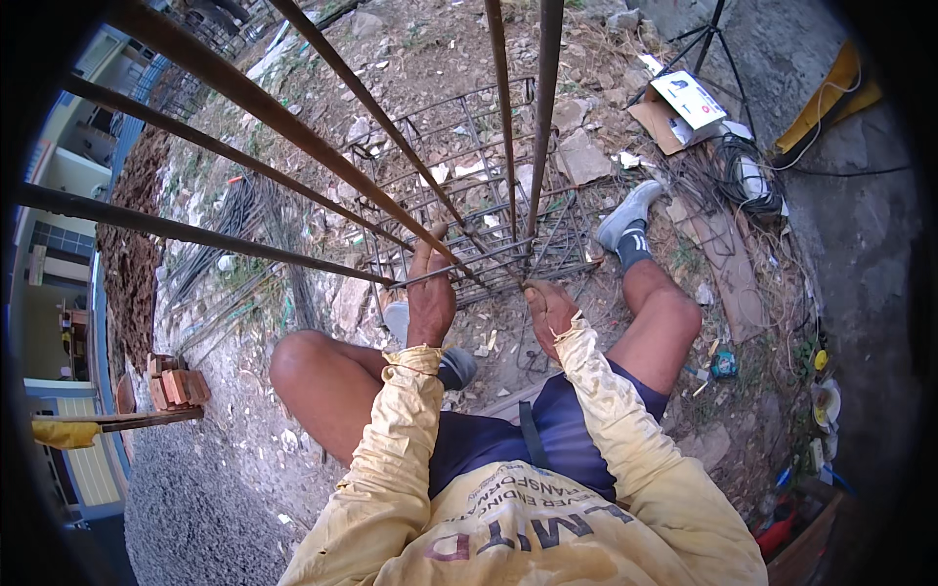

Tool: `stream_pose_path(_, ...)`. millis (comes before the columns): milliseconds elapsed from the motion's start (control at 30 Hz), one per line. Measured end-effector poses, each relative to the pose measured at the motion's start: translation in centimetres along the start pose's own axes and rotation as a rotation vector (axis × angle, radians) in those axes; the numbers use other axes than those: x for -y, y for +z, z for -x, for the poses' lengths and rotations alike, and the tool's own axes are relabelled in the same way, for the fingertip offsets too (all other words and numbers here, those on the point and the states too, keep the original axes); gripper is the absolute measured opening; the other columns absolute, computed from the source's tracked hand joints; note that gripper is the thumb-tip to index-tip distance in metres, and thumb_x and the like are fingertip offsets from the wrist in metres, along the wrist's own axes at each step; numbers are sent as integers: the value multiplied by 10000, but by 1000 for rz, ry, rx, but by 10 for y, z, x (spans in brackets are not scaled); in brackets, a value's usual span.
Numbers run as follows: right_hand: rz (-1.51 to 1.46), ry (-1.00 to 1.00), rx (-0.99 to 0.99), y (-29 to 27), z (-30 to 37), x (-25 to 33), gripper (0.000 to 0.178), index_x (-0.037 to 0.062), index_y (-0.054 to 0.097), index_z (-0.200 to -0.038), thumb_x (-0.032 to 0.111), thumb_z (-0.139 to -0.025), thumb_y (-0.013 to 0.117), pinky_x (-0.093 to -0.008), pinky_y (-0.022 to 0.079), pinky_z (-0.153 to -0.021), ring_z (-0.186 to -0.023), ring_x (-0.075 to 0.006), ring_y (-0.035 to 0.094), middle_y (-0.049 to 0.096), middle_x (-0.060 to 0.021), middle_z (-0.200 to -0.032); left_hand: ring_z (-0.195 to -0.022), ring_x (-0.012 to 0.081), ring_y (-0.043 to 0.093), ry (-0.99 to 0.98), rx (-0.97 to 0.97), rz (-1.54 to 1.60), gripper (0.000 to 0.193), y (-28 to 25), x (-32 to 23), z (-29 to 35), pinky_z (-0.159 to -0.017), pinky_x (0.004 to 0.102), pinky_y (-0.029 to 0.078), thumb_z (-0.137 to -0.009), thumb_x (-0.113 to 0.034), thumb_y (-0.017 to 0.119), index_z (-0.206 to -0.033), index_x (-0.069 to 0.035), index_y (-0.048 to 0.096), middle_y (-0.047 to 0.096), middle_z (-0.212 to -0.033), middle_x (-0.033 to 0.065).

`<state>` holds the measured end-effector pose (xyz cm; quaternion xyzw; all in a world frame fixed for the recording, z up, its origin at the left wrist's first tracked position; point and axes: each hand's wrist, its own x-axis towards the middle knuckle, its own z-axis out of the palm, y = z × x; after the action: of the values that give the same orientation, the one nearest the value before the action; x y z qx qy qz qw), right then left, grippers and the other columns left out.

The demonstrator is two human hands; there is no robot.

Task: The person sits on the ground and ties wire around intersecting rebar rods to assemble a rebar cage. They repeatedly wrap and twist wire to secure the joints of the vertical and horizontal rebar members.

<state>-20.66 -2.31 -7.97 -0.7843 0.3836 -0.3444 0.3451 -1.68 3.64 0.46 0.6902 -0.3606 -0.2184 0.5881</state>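
Observation:
Several long rusty rebars (283,125) rise toward me and converge on a cage of thin steel stirrups (503,259) low in front of me. My left hand (430,308) is at the cage's near left corner, closed around a stirrup, with a finger stretched up beside a rebar. Just right of the bars' lower ends, my right hand (554,313) is closed in a pinch at the cage's near edge. What lies between its fingertips is too small to make out.
Rubble and broken stone slabs (583,156) surround the cage. At right are an opened cardboard box (657,127), a black tripod (705,34), coiled cable (743,181), a plank (728,264) and a teal tape measure (723,364). Bricks (178,386) and a gravel heap (195,498) sit left.

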Motion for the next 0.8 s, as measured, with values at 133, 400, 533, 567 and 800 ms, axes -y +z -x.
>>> stream_pose_path(133,131,199,271,-6,0,22,313,56,561,-1104,315,-995,425,-515,471,-846,-996,-424,560,577,-176,-1069,-1077,174,565,-150,-57,251,421,-5,-15,56,-890,321,475,-1022,-362,413,-1197,-16,578,598,-1171,105)
stream_pose_path(400,121,241,243,6,-2,3,351,69,539,-1054,393,-978,427,-539,477,-801,-921,-471,586,602,-228,-989,-1003,175,602,-565,68,297,475,6,26,92,-786,304,491,-1015,-433,396,-1143,-24,602,650,-1091,100)
stream_pose_path(533,96,308,317,-2,-6,0,384,61,535,-1049,411,-987,392,-569,465,-788,-915,-506,577,616,-277,-917,-989,171,600,-578,134,308,482,13,37,89,-779,321,489,-1009,-439,398,-1146,-22,600,649,-1086,100)
stream_pose_path(567,111,315,294,0,-5,-1,421,49,540,-1032,437,-987,382,-553,477,-766,-881,-485,600,621,-267,-892,-983,170,599,-595,135,325,479,15,38,89,-778,326,488,-1007,-436,402,-1147,-23,600,649,-1084,97)
stream_pose_path(800,-557,739,539,-10,-19,-15,625,-1,581,-858,586,-962,392,-339,414,-409,-426,-201,531,554,-121,-594,-973,174,584,-752,53,426,447,30,55,80,-809,334,481,-1008,-403,411,-1200,-35,576,629,-1091,76)
